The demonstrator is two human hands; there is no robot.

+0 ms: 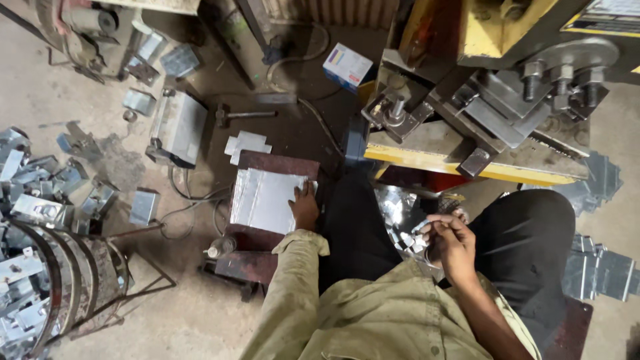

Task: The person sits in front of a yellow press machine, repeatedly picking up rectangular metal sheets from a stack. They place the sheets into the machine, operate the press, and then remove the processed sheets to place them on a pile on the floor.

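A stack of flat, shiny grey sheet-metal blanks (265, 199) is seen lying on a low rust-brown metal stand (267, 239) to the left of the person's dark-trousered knee. The left hand (305, 207) is laid on the right edge of that stack: the fingers (301, 194) are spread loosely and pressed flat on the top sheet, not curled around it, so the sheets lie under and to the left of the fingertips. The arm is covered by an olive-khaki sleeve (293, 293).

The right hand (448, 235) is held between the knees, with its fingers bent and pinched on a small, bright, folded piece of sheet metal (420, 229). The piece is gripped at the fingertips and projects to the left of them; its exact shape cannot be told. Just below and to the left of it, a heap of similar small shiny metal pieces (397, 215) is seen on the floor between the legs.

Ahead of the hands, a yellow-edged steel press bed with bolted grey clamps (467, 140) is set. On the floor at the left, a round wire basket filled with bent metal brackets (40, 280), a hammer (243, 115) and a small white cardboard box (347, 67) are seen, well apart from both hands.
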